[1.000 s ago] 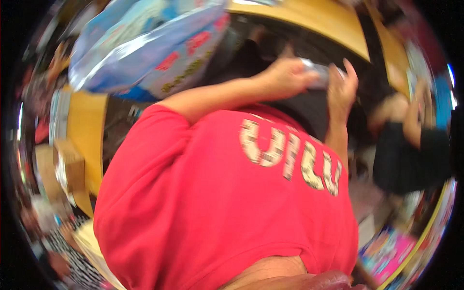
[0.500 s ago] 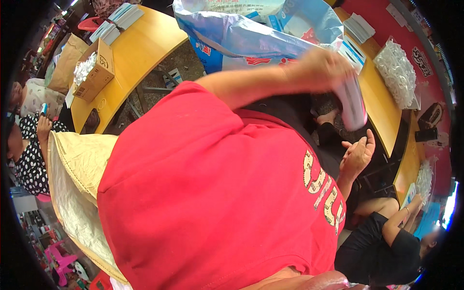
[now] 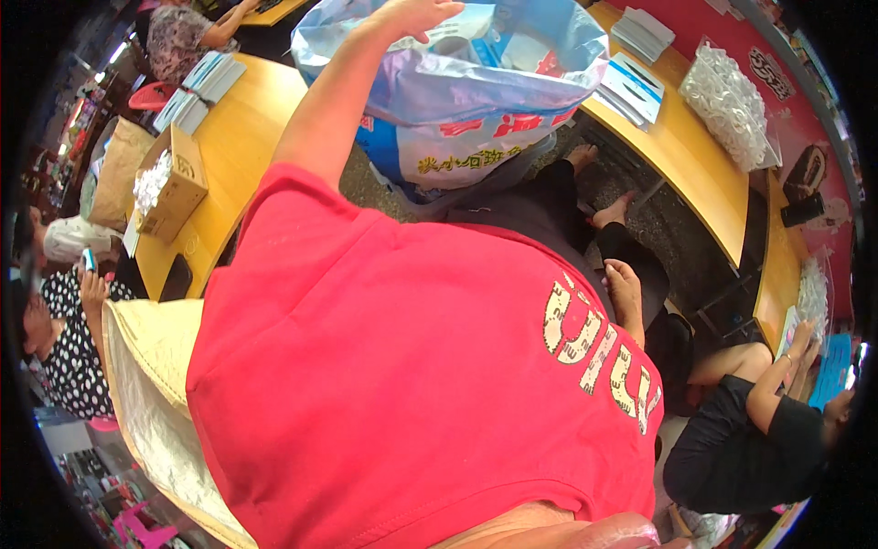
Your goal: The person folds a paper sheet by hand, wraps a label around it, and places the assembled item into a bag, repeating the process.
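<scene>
My left hand [image 3: 416,16] is at the upper edge of the view, above the mouth of a large blue-and-white plastic sack [image 3: 476,114]. Its fingers are stretched out, and nothing shows in them. Inside the sack lie blue-and-white packages [image 3: 517,46] and a greyish piece [image 3: 455,48] below my hand. On the right, my right hand [image 3: 626,288] is low beside my dark trousers, past the edge of my red shirt. Its fingers are loosely bent and partly overlap; I see nothing held there.
Blue-and-white cards [image 3: 631,87] and a bag of clear plastic pieces [image 3: 727,105] lie on the right table [image 3: 700,188]. A carton [image 3: 174,188] with white pieces stands on the left table [image 3: 265,101]. A pale sack [image 3: 160,343] is beside me. Co-workers sit on both sides.
My left hand has swung left from the right table to above the sack. The long white-and-purple thing it held is gone from it. My right hand has drawn back toward my lap.
</scene>
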Demonstrator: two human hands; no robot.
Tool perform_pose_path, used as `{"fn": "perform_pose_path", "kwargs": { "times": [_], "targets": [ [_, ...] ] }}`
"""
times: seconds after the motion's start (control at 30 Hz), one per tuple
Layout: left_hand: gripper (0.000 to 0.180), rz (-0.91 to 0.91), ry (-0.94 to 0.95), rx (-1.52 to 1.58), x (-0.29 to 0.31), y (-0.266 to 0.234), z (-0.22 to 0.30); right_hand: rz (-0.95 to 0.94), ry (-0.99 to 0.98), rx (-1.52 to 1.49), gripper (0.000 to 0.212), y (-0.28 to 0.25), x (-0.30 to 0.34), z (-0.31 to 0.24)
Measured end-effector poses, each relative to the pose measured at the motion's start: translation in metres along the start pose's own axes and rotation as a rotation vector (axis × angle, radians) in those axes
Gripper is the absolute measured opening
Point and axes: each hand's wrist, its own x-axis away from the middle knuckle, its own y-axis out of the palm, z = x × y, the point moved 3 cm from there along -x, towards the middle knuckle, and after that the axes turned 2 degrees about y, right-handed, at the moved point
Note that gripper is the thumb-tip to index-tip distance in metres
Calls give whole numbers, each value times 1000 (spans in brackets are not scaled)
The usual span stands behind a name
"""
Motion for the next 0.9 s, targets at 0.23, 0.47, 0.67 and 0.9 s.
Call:
{"fn": "perform_pose_path", "kwargs": {
  "times": [0.23,0.47,0.67,0.9],
  "targets": [
    [20,104,680,683,41,30,114,-26,-30,-212,21,0,-9,0],
    [35,-258,717,-121,-35,247,177,-32,-20,-303,20,-8,-1,-2],
    [37,30,542,-278,-116,286,178,-119,-15,-576,19,-10,10,-1],
    [35,-59,552,-382,-139,285,204,-185,27,-783,19,-17,4,-1]
  ]
}}
